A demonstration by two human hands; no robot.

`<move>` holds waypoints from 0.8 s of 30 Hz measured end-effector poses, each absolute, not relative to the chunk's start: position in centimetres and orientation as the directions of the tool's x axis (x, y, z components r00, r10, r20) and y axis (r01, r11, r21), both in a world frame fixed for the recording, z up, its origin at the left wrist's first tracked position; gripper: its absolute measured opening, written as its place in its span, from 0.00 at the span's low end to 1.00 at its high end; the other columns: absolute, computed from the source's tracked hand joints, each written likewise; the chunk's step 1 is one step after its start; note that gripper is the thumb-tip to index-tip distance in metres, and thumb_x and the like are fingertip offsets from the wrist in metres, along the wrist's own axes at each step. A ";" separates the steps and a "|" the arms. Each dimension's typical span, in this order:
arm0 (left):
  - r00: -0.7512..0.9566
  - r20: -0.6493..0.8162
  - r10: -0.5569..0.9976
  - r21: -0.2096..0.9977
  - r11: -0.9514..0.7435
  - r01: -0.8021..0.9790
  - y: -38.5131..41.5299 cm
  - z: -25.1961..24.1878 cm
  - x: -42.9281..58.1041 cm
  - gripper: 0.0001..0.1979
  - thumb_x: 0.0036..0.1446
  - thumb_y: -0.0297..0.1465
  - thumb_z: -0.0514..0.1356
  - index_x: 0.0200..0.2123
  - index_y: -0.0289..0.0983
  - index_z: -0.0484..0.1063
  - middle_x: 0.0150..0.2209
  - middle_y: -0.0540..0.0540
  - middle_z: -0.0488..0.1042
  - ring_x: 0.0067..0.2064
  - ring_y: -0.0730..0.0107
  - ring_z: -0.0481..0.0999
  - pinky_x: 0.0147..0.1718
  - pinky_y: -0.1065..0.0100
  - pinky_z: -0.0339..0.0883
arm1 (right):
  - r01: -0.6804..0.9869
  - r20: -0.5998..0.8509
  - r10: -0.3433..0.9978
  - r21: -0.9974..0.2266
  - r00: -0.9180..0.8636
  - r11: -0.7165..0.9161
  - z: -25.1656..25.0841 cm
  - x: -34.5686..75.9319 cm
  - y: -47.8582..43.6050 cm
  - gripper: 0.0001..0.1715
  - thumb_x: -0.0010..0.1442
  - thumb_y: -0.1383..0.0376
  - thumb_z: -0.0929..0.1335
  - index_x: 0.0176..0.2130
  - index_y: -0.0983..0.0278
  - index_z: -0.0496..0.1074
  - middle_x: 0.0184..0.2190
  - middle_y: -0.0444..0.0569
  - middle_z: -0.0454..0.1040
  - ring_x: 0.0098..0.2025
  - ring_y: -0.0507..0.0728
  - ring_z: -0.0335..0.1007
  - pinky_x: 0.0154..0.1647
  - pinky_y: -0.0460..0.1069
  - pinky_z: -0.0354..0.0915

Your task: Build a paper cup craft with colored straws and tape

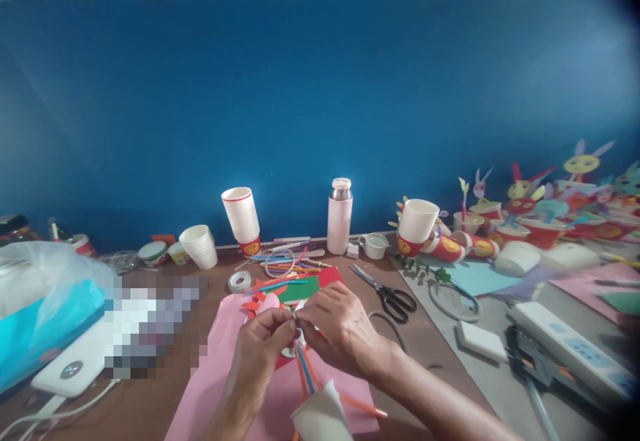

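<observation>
Small white piece [295,321] is at the fingertips of the two hands, above the pink paper [200,387] on the desk [425,337]. Left hand [259,346] and right hand [343,324] are both narrow, with their fingers pinched on this piece; its exact shape I cannot tell, because the fingers cover most of it. Just below the fingers, orange and blue strands [306,368] run down toward a white paper cup [323,415], which is tilted and partly cut by the lower edge of the view. Beyond the hands lies green paper [304,287]. Black-handled scissors [393,301] rest beside the right hand, and a tape roll [240,282] lies beyond the left hand.
</observation>
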State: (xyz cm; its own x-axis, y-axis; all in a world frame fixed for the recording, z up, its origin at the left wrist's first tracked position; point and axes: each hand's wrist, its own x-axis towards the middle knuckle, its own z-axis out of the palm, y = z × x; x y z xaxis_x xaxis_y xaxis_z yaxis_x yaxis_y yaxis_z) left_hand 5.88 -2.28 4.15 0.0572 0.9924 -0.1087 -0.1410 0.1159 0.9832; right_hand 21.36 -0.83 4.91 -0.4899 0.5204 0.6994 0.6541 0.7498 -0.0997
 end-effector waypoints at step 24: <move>-0.035 -0.021 0.999 1.000 0.020 -0.021 -2.1 3.9 6.2 0.05 0.41 0.27 0.62 0.17 0.34 0.71 0.19 0.51 0.72 0.24 0.74 0.66 0.24 0.75 0.60 | 0.668 0.675 0.538 -0.089 -0.505 0.739 4.4 21.1 -0.9 0.10 0.57 0.69 0.62 0.26 0.64 0.69 0.22 0.45 0.69 0.27 0.52 0.61 0.31 0.48 0.52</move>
State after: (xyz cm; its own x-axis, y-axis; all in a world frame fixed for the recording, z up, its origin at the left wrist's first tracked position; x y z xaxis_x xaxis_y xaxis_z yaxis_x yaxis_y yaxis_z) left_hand 6.20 -2.06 3.87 -0.0352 0.9992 -0.0208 -0.0205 0.0200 0.9996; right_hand 21.07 -0.90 4.43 -0.5048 0.5379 0.6752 0.6683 0.7386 -0.0888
